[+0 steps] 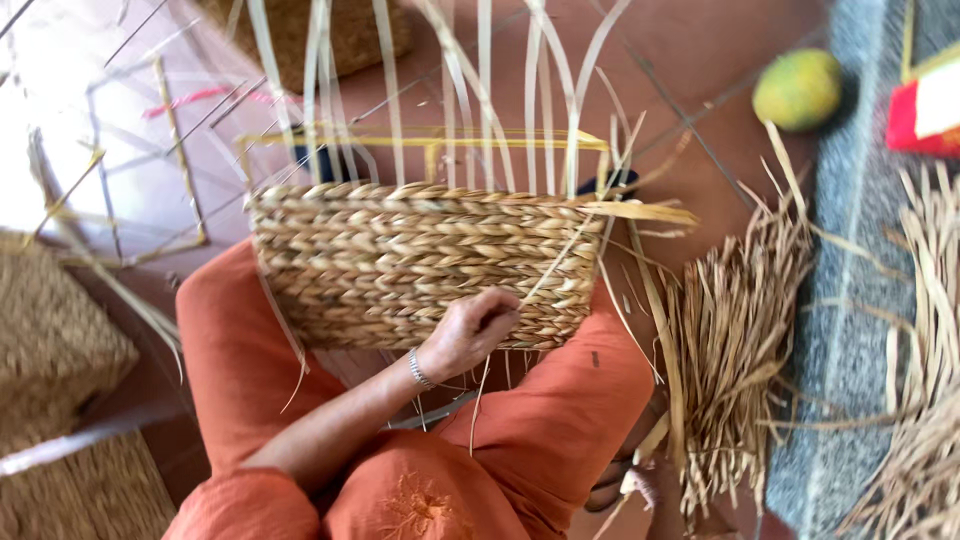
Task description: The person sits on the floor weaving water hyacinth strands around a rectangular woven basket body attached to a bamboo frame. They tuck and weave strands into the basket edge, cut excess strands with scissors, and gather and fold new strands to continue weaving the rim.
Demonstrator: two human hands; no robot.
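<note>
head view: my left hand (pixel 470 330) rests against the near wall of the basket (pixel 420 262), fingers curled together and pinching a thin straw strand (pixel 560 255) that runs up and right across the weave. my right hand is not in view. a bracelet (pixel 419 370) sits on the left wrist.

position: the basket lies on my lap, propped on my knees, which are covered in orange cloth (pixel 550 420). it is tilted, with its mouth facing away from me.

progress, as judged from the weave:
- done: the lower wall is closed with several rows of braided straw, tight and even from edge to edge.
- left: bare upright stakes (pixel 485 90) rise well above the last braided row, with nothing woven between them. a yellow frame (pixel 420 142) shows at their base. loose strand ends stick out at the right corner and hang below the lower edge, untrimmed.
- estimate: the wall looks about half built; the rim is not started.

containers:
- the basket's inside is hidden from this angle; i cannot tell what it holds.
- a second woven piece (pixel 55 340) sits at my left; contents not visible.

supply: a bundle of dry straw (pixel 735 320) lies on the floor near my right knee, and more straw (pixel 930 330) lies further right. a green fruit (pixel 797 89) lies on the floor, well apart from the work.
</note>
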